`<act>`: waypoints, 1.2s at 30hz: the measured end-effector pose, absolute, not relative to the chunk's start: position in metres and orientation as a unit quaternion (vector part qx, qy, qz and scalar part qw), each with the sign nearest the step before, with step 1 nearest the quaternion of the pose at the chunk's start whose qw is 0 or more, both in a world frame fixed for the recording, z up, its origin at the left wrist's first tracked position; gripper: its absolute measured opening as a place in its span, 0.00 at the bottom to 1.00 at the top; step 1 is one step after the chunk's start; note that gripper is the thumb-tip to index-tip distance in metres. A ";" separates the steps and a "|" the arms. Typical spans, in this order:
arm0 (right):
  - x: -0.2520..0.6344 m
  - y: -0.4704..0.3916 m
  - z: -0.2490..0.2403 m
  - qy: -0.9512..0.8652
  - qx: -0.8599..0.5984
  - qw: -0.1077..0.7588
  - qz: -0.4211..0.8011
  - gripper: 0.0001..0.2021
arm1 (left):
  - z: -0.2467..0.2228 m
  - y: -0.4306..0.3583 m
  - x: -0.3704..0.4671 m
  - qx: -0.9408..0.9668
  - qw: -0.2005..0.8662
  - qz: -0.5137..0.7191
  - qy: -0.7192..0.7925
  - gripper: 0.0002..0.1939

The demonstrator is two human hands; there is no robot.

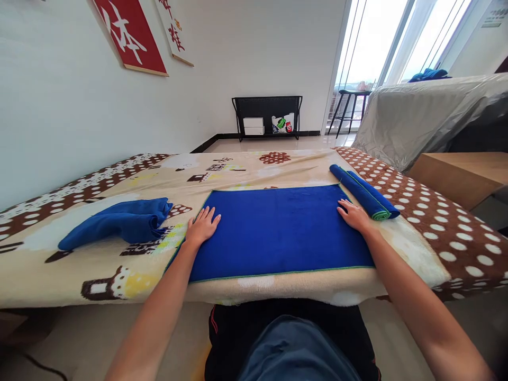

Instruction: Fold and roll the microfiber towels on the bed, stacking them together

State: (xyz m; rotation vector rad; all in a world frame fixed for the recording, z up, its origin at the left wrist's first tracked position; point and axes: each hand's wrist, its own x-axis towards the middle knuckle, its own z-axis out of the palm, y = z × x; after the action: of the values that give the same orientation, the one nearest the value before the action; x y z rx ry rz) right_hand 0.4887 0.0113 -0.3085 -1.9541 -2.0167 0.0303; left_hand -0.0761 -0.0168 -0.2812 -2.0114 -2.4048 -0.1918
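A blue towel with green edging (278, 233) lies spread flat on the patterned blanket in front of me. My left hand (202, 225) rests on its left edge, fingers apart. On its right edge lies my right hand (353, 214), also with fingers spread. Just beyond the right hand are rolled blue towels (363, 193), with a green-edged spiral end facing me. A crumpled blue cloth (119, 222) sits to the left of my left hand. Neither hand grips anything.
The blanket (238, 169) covers a wide bed-like surface with brown dotted borders. A cardboard box (456, 172) and a plastic-covered piece of furniture (413, 116) stand at the right. Against the far wall is a black rack (268, 108); a stool (351, 106) is near the window.
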 end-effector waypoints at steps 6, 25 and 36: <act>0.435 0.033 -0.300 -0.733 -0.660 0.162 -0.013 0.25 | -0.280 0.002 -0.037 -0.656 -0.004 -0.044 -0.754 0.35; 0.416 0.106 -0.305 -0.750 -0.645 0.142 0.026 0.28 | -0.277 0.073 -0.064 -0.662 0.008 -0.050 -0.748 0.31; 0.460 0.137 -0.323 -0.689 -0.714 0.122 0.026 0.32 | -0.287 0.091 -0.061 -0.627 0.041 -0.056 -0.776 0.31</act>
State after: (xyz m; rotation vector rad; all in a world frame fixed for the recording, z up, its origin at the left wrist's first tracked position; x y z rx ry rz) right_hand 0.4597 0.1369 -0.3230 -2.0842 -2.0100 0.0762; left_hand -0.0608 0.0906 -0.2872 -1.9188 -2.3759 -0.1718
